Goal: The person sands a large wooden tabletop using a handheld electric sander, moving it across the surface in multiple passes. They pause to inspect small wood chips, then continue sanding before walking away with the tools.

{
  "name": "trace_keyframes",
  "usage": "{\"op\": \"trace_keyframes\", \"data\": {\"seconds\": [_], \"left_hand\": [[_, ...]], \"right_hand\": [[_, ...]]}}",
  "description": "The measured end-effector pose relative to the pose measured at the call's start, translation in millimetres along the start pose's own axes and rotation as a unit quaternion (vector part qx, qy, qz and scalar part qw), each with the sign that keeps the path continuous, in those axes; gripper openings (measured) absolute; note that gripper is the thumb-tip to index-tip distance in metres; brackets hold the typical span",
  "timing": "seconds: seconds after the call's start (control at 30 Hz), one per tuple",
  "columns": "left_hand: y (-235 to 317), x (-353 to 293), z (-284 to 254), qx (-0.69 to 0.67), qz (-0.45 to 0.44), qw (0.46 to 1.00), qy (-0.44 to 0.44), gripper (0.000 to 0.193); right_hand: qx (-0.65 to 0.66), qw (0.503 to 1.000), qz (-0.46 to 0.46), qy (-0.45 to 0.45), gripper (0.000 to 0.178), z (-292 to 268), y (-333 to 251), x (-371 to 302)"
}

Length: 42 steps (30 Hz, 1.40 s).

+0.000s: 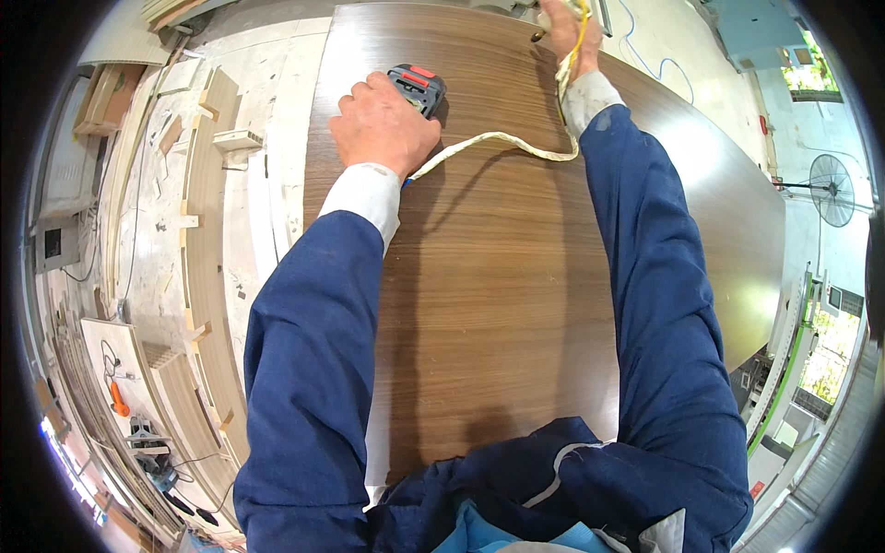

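A large brown wood-grain panel [489,304] lies before me. At its far left part, my left hand [383,124] is closed over a black block with red marks [419,85], which looks like the battery end of a power tool; the rest of it is under the hand. From beside that wrist a pale wrapped cord [502,138] curves over the panel to my right forearm and up along the wrist. My right hand [567,41], at the far edge of the panel, is closed around something with yellow and whitish parts. A dark tip [537,37] pokes out beside its fingers.
Left of the panel, pale timber frames [198,212] lie on the floor. Further left are an orange-handled tool [119,398], a blue power tool [161,475] and cables. A blue hose [659,69] lies beyond the panel; a fan [831,190] stands at right.
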State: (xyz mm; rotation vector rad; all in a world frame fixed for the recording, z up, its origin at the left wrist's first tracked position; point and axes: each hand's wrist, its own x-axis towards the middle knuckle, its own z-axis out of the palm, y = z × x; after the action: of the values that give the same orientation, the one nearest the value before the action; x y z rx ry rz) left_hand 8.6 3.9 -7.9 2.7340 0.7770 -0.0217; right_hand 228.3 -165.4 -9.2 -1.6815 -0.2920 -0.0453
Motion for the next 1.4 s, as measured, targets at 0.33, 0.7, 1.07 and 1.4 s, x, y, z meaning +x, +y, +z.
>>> {"op": "trace_keyframes", "data": {"seconds": [0.33, 0.7, 1.07, 1.4], "left_hand": [[-1.7, 2.7, 2.9, -0.005, -0.002, 1.0, 0.001, 0.077], [-8.7, -65.2, 5.2, 0.0, 0.063, 0.998, -0.031, 0.08], [-60.5, -328.2, 19.1, -0.02, 0.188, 0.979, -0.081, 0.076], [-40.9, -368.0, 33.4, 0.027, 0.178, 0.983, -0.046, 0.081]], "right_hand": [[0.147, 0.985, 0.04, 0.085, 0.022, -0.8, 0.3, 4.5], [0.075, 0.966, -0.115, 0.218, 0.016, -174.9, -84.4, -210.1], [0.011, 0.936, 0.06, 0.346, 0.022, -295.3, -127.1, -570.8], [-0.027, 0.945, 0.103, 0.311, 0.018, -297.1, -97.9, -633.3]]}}
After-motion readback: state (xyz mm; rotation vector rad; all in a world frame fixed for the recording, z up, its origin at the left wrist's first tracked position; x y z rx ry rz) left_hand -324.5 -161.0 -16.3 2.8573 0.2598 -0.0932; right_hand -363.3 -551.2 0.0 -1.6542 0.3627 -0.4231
